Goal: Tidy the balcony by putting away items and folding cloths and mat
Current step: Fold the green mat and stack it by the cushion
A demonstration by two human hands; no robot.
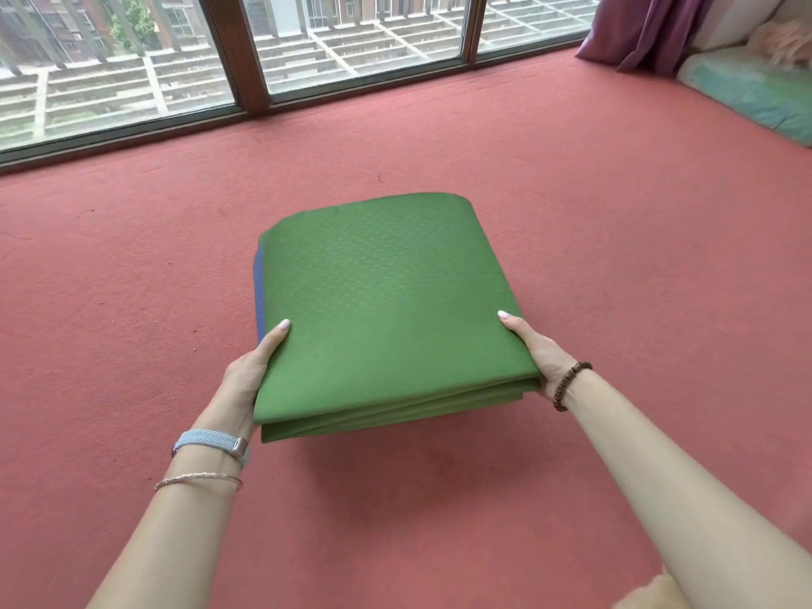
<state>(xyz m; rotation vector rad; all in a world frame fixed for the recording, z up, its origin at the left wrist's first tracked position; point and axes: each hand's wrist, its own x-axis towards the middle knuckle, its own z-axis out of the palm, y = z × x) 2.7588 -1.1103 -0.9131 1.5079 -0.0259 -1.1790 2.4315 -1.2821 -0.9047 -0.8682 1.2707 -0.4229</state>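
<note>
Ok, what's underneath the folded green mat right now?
The mat is held up by the left hand and right hand, thumbs on top. Below its near edge are red carpet and the mat's shadow. The fingers underneath and the carpet beneath its far part are hidden.

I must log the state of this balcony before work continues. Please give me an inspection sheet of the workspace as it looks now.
Surface: red carpet, bare around the mat.
Job's things: green mat, folded into several layers, blue side showing at its left edge, lifted at the near end.
Clutter: nothing seen.
Grippers: left hand and right hand grip the mat's near corners, thumbs on top.
Cables: nothing seen.
Surroundings: windows ahead, purple curtain and teal cushion at right.
</note>
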